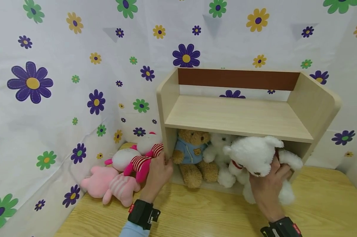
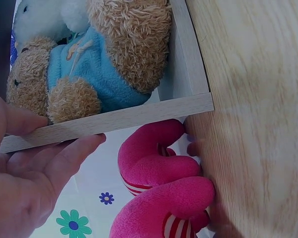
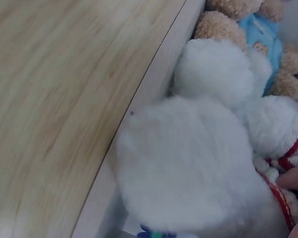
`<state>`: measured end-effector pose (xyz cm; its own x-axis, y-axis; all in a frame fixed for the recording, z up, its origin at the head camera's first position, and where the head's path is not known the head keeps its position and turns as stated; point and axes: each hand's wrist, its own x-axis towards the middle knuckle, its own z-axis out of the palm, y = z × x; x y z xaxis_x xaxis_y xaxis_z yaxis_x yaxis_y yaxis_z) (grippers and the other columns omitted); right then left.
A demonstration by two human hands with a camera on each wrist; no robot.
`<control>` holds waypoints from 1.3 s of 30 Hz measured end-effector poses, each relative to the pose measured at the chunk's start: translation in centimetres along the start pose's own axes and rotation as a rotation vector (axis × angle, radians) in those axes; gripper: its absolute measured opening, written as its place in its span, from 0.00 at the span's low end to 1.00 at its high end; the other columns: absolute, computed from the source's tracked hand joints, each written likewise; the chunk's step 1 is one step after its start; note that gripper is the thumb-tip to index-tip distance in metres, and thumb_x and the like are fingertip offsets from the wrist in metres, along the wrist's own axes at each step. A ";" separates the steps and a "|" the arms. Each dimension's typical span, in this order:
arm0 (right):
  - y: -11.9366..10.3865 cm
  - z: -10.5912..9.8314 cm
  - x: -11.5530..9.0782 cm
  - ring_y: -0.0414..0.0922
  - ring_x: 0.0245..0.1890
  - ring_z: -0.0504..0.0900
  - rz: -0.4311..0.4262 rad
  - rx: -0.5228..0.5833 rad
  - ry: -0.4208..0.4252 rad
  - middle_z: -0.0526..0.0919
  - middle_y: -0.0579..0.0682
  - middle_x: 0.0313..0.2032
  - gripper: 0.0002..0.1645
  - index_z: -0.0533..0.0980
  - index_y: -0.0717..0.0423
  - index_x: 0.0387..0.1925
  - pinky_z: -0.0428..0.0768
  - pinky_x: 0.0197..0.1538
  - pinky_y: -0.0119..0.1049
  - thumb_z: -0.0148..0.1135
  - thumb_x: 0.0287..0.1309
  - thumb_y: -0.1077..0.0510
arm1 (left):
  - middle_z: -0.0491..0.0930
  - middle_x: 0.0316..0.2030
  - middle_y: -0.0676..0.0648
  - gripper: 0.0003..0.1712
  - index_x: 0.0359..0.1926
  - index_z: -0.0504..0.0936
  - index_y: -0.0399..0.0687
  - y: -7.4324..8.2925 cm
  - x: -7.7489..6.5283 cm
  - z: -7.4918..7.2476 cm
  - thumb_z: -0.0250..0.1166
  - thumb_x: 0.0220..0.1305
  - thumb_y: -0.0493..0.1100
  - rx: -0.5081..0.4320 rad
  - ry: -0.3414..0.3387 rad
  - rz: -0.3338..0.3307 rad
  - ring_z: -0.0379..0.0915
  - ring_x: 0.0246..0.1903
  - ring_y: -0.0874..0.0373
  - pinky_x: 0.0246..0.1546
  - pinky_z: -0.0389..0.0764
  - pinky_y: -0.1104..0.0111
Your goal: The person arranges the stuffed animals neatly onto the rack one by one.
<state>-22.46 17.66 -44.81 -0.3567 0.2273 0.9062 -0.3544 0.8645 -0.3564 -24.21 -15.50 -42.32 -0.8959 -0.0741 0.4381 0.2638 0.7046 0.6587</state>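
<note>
My right hand (image 1: 267, 189) holds a white teddy bear (image 1: 251, 153) with red trim at the front of the shelf's lower compartment, its head tipped forward. In the right wrist view, the bear's fluffy white leg (image 3: 184, 163) lies by the shelf's bottom board. At the left, my left hand (image 1: 158, 174) grips the front edge of the wooden shelf's side panel (image 2: 124, 115), thumb on the inner face and fingers outside. Inside the compartment, a brown teddy bear (image 1: 191, 149) in a blue hoodie sits beside another white plush bear (image 1: 221, 156).
Left of the shelf lie a pink plush toy (image 1: 102, 184) and two white-headed plush dolls with magenta legs (image 1: 141, 171) and striped clothes. The shelf's upper board (image 1: 234, 113) stands above the bears. A flowered cloth (image 1: 63, 131) hangs behind the wooden table (image 1: 196, 210).
</note>
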 end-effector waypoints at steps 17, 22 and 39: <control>2.0 1.8 0.6 0.76 0.73 0.53 0.783 0.218 -0.519 0.48 0.77 0.74 0.68 0.33 0.56 0.81 0.57 0.69 0.73 0.70 0.60 0.44 | 0.65 0.16 0.49 0.13 0.26 0.68 0.44 0.1 0.0 0.0 0.61 0.68 0.37 0.020 -0.001 0.017 0.62 0.15 0.57 0.19 0.64 0.67; 1.8 2.2 0.6 0.75 0.69 0.60 0.748 0.173 -0.441 0.54 0.77 0.71 0.63 0.42 0.58 0.80 0.63 0.64 0.72 0.71 0.59 0.42 | 0.80 0.26 0.39 0.10 0.42 0.78 0.40 0.6 0.8 -0.2 0.64 0.65 0.42 0.012 -0.004 -0.036 0.75 0.22 0.51 0.23 0.74 0.61; 2.3 4.3 0.4 0.77 0.62 0.65 0.654 -0.013 -0.350 0.49 0.80 0.70 0.56 0.47 0.61 0.77 0.72 0.46 0.74 0.70 0.61 0.49 | 0.86 0.37 0.32 0.16 0.53 0.77 0.36 1.0 1.7 -0.5 0.62 0.66 0.38 -0.054 0.037 0.025 0.84 0.34 0.41 0.36 0.84 0.49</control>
<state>-27.17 17.78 -46.24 -0.7470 0.5434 0.3830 0.0344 0.6070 -0.7940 -25.29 -15.26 -40.65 -0.8753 -0.0834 0.4763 0.3060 0.6672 0.6791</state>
